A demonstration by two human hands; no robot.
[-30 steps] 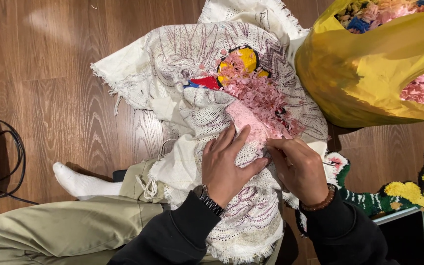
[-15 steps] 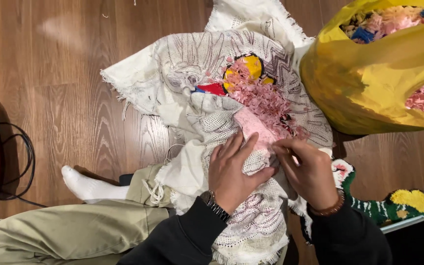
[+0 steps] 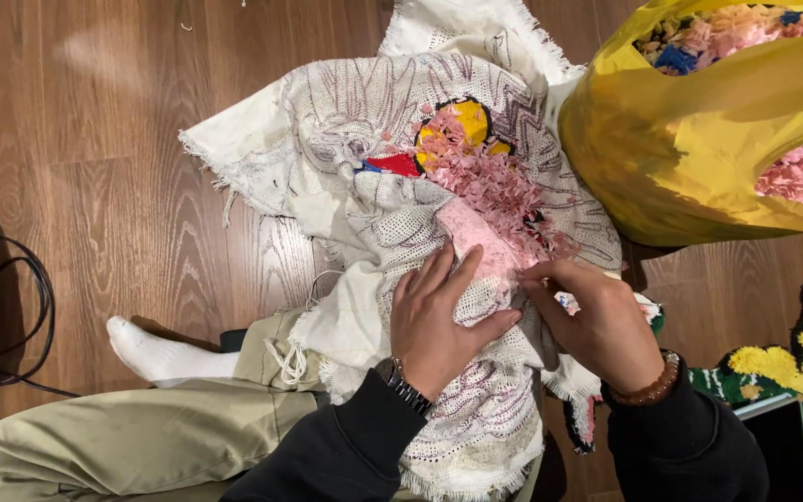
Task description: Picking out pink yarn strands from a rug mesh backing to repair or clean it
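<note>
A soft, floppy white mesh rug backing [image 3: 392,223] lies bunched over the person's lap beside a yellow bag [image 3: 699,149], left hand [image 3: 439,321] pressing it flat, open-palmed, while right hand [image 3: 597,321] pinches its pink tufted patch [image 3: 494,195]; it looks light and best gripped by its folds.
</note>
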